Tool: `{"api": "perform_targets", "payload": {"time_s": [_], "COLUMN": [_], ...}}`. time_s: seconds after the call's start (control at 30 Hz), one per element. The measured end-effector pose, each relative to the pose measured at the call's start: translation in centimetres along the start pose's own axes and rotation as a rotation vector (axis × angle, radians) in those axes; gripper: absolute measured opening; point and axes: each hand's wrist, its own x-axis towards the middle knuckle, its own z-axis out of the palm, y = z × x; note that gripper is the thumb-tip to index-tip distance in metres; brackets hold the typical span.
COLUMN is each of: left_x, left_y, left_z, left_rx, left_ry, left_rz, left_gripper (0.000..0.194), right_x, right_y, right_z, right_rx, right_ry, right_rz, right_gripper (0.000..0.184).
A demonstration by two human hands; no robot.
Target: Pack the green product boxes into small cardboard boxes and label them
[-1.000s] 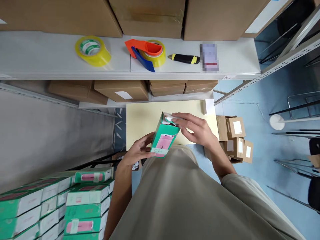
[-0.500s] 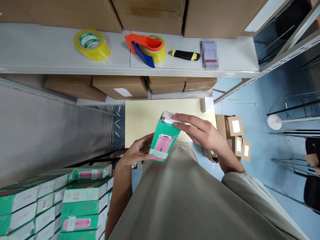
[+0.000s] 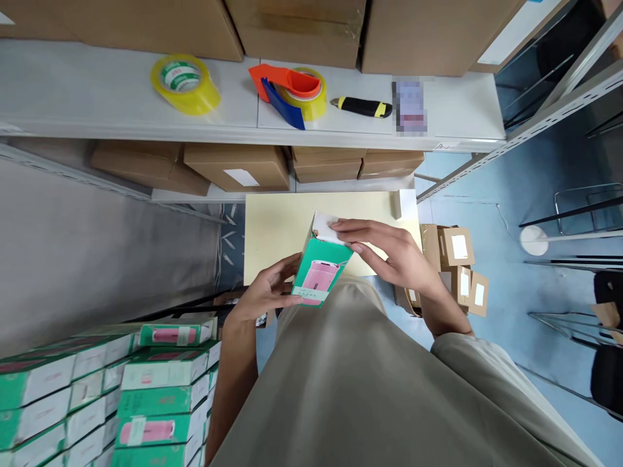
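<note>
Over the yellow table's [image 3: 272, 224] edge, both hands hold the green box [image 3: 322, 269].

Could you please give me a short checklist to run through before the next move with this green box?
1. Left hand has its grip on the green cardboard box with the pink picture: ok, at its lower part.
2. Right hand touches the box's white end: ok.
3. White end fully closed: cannot tell, the right hand covers part of it.
4. Contents inside: cannot tell, no view in.
5. Black-and-yellow utility knife away from both hands: ok, it lies on the pale grey metal shelf.
6. Orange-and-blue plastic tape dispenser in hand: not ok, it lies on the shelf.
</note>
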Motion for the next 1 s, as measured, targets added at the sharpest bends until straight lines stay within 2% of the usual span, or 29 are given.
{"api": "perform_targets", "payload": {"time_s": [0.13, 0.3, 0.37, 0.47, 0.6, 0.67, 0.73, 0.87, 0.93, 1.0], "left_x": [0.0, 0.4, 0.7, 1.5, 3.3, 4.0, 4.5, 4.5, 4.3, 4.1], "left_y": [0.3, -0.1, -0.7, -2.0, -3.6, -4.1, -4.3, -4.8, -5.2, -5.8], "left_z": [0.3, 1.2, 1.6, 2.3, 3.0, 3.4, 3.8, 4.7, 5.0, 5.0], "left_rx": [0.006, -0.103, -0.175, -0.298, -0.487, -0.515, -0.494, -0.443, -0.422, -0.424], "left_ry": [0.047, 0.055, 0.06, 0.08, 0.041, 0.046, 0.113, 0.277, 0.324, 0.357], "left_rz": [0.018, 0.098, 0.11, 0.087, -0.033, -0.089, -0.086, 0.03, 0.057, 0.059], "left_gripper": [0.102, 0.1, 0.097, 0.083, 0.08, 0.078, 0.076, 0.074, 0.069, 0.064], "right_x": [0.7, 1.4, 1.8, 2.7, 3.5, 3.7, 3.9, 4.5, 4.8, 4.9], "right_y": [-0.3, 0.8, 2.6, 6.6, 11.6, 12.9, 13.4, 13.9, 14.1, 14.1], "right_z": [0.2, 1.2, 1.6, 2.5, 4.6, 5.8, 6.7, 7.3, 7.1, 6.6], "right_rx": [-0.008, 0.128, 0.203, 0.321, 0.542, 0.582, 0.528, 0.341, 0.322, 0.347], "right_ry": [-0.045, 0.095, 0.132, 0.148, 0.146, 0.173, 0.231, 0.347, 0.351, 0.303], "right_rz": [0.045, 0.08, 0.112, 0.205, 0.315, 0.376, 0.422, 0.472, 0.482, 0.457], "right_gripper": [0.032, 0.024, 0.031, 0.048, 0.073, 0.075, 0.068, 0.06, 0.062, 0.064]}}
